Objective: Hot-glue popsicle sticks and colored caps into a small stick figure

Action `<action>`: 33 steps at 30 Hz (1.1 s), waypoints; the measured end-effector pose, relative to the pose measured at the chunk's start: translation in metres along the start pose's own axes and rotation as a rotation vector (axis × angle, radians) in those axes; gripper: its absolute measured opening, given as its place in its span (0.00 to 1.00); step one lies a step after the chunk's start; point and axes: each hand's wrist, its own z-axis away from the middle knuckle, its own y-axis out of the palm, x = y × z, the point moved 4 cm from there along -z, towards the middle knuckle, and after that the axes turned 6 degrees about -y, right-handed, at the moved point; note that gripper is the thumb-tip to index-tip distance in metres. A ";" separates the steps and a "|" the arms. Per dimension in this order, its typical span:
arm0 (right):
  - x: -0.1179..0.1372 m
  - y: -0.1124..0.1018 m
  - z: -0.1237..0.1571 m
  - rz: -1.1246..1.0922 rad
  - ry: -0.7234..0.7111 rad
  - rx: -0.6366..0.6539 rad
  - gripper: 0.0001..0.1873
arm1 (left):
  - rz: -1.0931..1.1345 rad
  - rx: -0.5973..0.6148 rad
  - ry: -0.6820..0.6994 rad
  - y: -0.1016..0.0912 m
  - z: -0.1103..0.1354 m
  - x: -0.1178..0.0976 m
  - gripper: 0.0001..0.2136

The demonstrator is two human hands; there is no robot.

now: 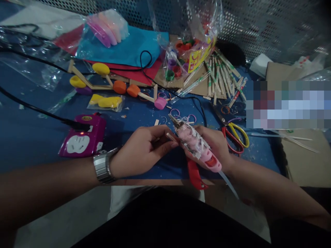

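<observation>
My right hand (216,144) is wrapped round a pink and red hot glue gun (192,139). The gun's metal nozzle points up and away to the left, and torn white material covers its front body. A translucent glue stick (230,186) sticks out of its rear. Close beside the gun, my left hand (138,151) is closed in a pinch on a short wooden stick (170,137), whose end shows past the fingers. Just beyond the hands lie loose rubber bands (191,118) and small wooden scraps. A silver watch (102,168) is on my left wrist.
A purple power adapter (86,136) with a black cord stands left. Joined sticks with yellow, orange and pink caps (119,87) lie behind. Scissors (234,132) rest right of my hand. Farther back are bundled sticks (219,77), bagged caps (181,62) and blue sheets (139,44).
</observation>
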 end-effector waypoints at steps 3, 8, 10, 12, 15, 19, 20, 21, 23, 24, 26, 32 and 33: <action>0.000 0.001 -0.002 -0.075 -0.022 0.035 0.10 | 0.025 -0.011 0.025 0.001 0.000 0.000 0.05; -0.002 0.004 -0.001 -0.111 -0.016 0.043 0.11 | 0.096 -0.008 0.005 0.003 0.000 0.001 0.03; -0.003 0.004 0.001 -0.116 -0.003 0.050 0.15 | 0.111 0.000 -0.014 0.003 0.000 0.002 0.04; -0.003 0.004 0.002 -0.109 0.007 0.056 0.17 | 0.133 0.014 -0.033 0.003 0.000 0.004 0.05; -0.002 0.004 0.003 -0.098 0.018 0.043 0.14 | 0.172 0.043 -0.043 0.004 0.000 0.006 0.05; 0.000 0.002 0.003 -0.091 0.088 -0.021 0.08 | 0.178 0.076 -0.086 0.006 0.001 0.009 0.07; 0.000 0.002 0.003 -0.075 0.112 -0.032 0.08 | 0.181 0.077 -0.105 0.006 0.000 0.009 0.08; 0.000 0.001 0.003 -0.055 0.132 -0.038 0.09 | 0.184 0.073 -0.117 0.005 0.000 0.008 0.08; 0.001 0.000 0.003 -0.023 0.152 -0.048 0.10 | 0.181 0.052 -0.129 0.002 -0.002 0.006 0.07; 0.002 0.000 0.003 -0.018 0.151 -0.052 0.11 | 0.178 0.040 -0.122 0.001 -0.003 0.005 0.07; 0.003 -0.001 0.002 -0.021 0.154 -0.048 0.10 | 0.172 0.011 -0.117 -0.002 -0.005 0.003 0.06; 0.006 -0.004 -0.002 0.055 0.098 -0.007 0.12 | 0.132 -0.012 -0.120 -0.002 -0.005 0.002 0.05; 0.007 -0.005 -0.003 0.063 0.074 -0.013 0.12 | 0.118 -0.010 -0.121 -0.002 -0.005 0.002 0.04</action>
